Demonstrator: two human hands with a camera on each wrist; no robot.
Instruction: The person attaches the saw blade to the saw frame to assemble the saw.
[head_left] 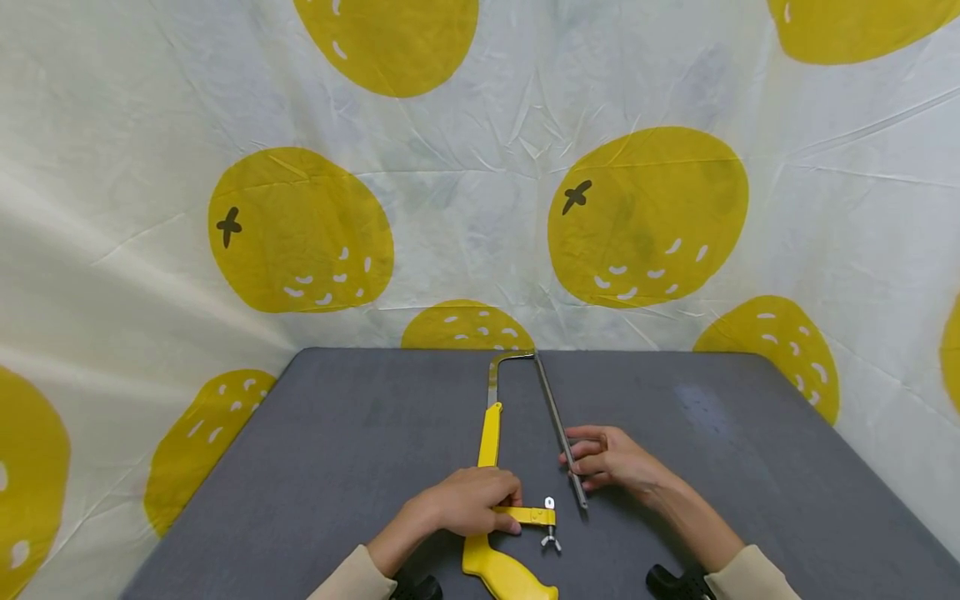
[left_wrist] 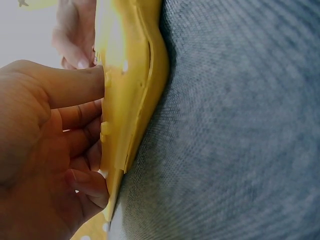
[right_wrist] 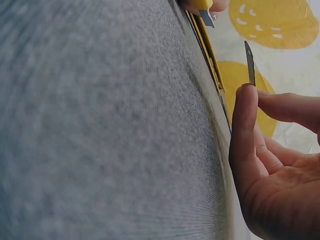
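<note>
A yellow hacksaw frame (head_left: 489, 433) lies on the dark table, its handle (head_left: 512, 575) towards me and its bent metal end at the far edge. My left hand (head_left: 472, 500) grips the frame just ahead of the handle, thumb by the short yellow arm that bears a bolt and a wing nut (head_left: 551, 542). My right hand (head_left: 615, 462) pinches the hacksaw blade (head_left: 555, 408) near its close end. That close end (right_wrist: 250, 62) is free, apart from the bolt. At the far end the blade meets the frame's tip; whether it is hooked there I cannot tell.
The dark grey tabletop (head_left: 360, 433) reaches back to a white cloth (head_left: 465, 225) printed with yellow fruit. This cloth hangs behind the table and at its sides. Black wrist straps (head_left: 671, 583) show near both cuffs.
</note>
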